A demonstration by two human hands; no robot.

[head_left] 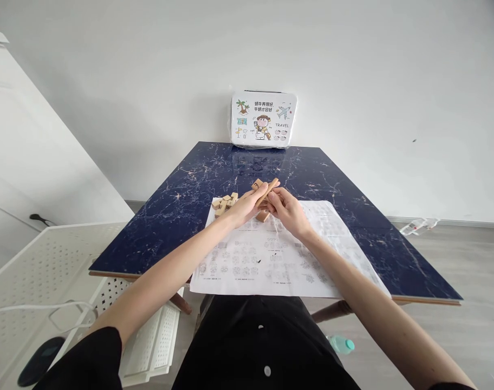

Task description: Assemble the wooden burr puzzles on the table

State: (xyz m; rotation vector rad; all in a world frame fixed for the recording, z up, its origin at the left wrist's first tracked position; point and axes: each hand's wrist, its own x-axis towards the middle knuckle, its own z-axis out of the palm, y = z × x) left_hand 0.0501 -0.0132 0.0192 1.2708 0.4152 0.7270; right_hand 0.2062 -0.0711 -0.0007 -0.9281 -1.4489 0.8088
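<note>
Both my hands meet above the middle of a dark blue marbled table (182,206). My left hand (247,205) and my right hand (285,210) are closed together on a cluster of wooden puzzle pieces (267,190), with one long stick poking up to the right. A small pile of loose wooden blocks (225,204) lies just left of my left hand. Under my hands is a white printed instruction sheet (267,265) covered with small diagrams.
A white illustrated case (264,119) leans against the wall at the table's far edge. A white perforated rack (39,260) stands to the left. A teal-capped bottle (341,344) lies on the floor. A power strip (417,224) rests by the right wall.
</note>
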